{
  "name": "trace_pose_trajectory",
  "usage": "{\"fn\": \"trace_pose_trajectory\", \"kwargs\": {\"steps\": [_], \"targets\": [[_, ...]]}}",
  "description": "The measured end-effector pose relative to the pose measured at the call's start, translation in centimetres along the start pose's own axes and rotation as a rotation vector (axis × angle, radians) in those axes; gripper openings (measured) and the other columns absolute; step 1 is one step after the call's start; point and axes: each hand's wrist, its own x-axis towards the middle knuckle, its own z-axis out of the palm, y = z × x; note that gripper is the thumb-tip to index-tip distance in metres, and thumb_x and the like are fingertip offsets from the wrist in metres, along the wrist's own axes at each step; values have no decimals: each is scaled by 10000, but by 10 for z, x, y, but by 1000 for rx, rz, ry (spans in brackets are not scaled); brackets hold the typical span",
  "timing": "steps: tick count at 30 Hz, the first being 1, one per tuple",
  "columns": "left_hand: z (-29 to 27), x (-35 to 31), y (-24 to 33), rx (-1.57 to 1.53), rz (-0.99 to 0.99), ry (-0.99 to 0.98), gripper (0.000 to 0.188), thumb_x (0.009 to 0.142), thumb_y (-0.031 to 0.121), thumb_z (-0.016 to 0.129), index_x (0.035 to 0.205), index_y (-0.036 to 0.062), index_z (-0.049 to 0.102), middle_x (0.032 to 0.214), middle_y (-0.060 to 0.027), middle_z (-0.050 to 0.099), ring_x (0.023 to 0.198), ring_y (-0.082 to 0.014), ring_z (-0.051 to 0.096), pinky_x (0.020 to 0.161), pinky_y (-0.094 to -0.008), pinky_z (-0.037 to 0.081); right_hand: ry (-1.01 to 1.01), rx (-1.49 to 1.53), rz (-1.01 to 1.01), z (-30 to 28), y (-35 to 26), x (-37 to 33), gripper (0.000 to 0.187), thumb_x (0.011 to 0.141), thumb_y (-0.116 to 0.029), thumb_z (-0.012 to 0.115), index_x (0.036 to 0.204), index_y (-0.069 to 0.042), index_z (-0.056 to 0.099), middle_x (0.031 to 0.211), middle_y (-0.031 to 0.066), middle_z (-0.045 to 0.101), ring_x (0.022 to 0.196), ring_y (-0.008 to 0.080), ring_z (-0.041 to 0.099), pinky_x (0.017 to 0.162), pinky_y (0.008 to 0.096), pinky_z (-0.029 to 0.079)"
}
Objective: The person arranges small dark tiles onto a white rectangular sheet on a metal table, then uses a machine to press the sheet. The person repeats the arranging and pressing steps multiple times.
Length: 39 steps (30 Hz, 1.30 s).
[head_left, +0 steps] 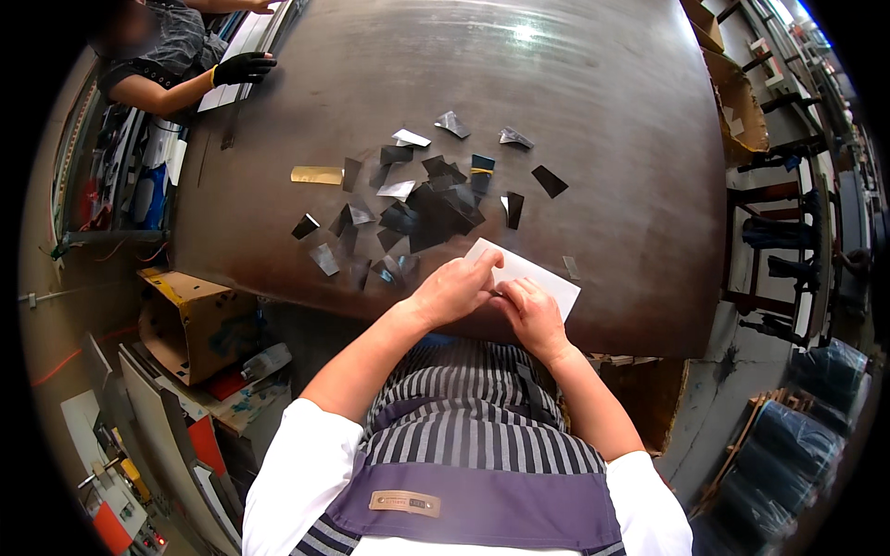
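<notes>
Close to the near edge of the dark table (630, 185), a white rectangular sheet or card (553, 284) lies slanted under my fingers. My left hand (456, 290) is closed at the sheet's left end, thumb and forefinger bent together over it. Beside it, my right hand (532, 315) has its fingers curled along the sheet's near edge, almost touching the left fingertips. Whatever is pinched between the fingers is hidden. Just beyond my hands is a loose heap of black cut pieces (443, 218), with silvery scraps (452, 124), white scraps (411, 138) and a gold strip (316, 175) around it.
At the table's far left, a co-worker's black-gloved hand (245, 69) rests by long pale strips (243, 46). An open cardboard box (197, 324) stands below the left corner. Racks (788, 222) line the right side, with plastic-wrapped dark rolls (793, 440) at lower right.
</notes>
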Motion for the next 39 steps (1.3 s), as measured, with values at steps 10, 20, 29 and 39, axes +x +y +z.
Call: {"fn": "trace_pose_trajectory", "kwargs": {"steps": [10, 20, 29, 39], "targets": [[52, -45, 3, -192, -102, 219, 393, 782, 8, 745, 1135, 27, 576, 987, -89, 601, 807, -174, 634, 722, -304, 535, 322, -775, 144, -22, 84, 25, 115, 909, -195, 634, 878, -83, 639, 775, 78, 584, 734, 254, 620, 624, 386, 516], [32, -31, 37, -1389, -335, 187, 242, 894, 54, 708, 1121, 22, 632, 1000, -56, 673, 897, -143, 673, 819, -276, 566, 113, 1270, 590, -11, -8, -16, 294, 1011, -220, 575, 1196, -13, 671, 812, -29, 632, 567, 30, 420, 496, 190, 308], [36, -31, 40, -1543, -440, 136, 112, 941, 107, 660, 1005, 15, 661, 906, -55, 683, 784, -117, 681, 708, -266, 600, 152, 1336, 609, -7, -34, -34, 341, 1028, -228, 537, 1259, 4, 633, 794, -17, 613, 561, 31, 408, 473, 179, 295], [39, -32, 44, -1543, -419, 138, 116, 953, 80, 634, 1014, -17, 651, 949, -86, 685, 811, -150, 698, 729, -280, 614, 185, 1370, 619, -4, -39, -42, 349, 1041, -246, 508, 1267, -11, 633, 763, -52, 588, 537, 12, 362, 468, 182, 280]]}}
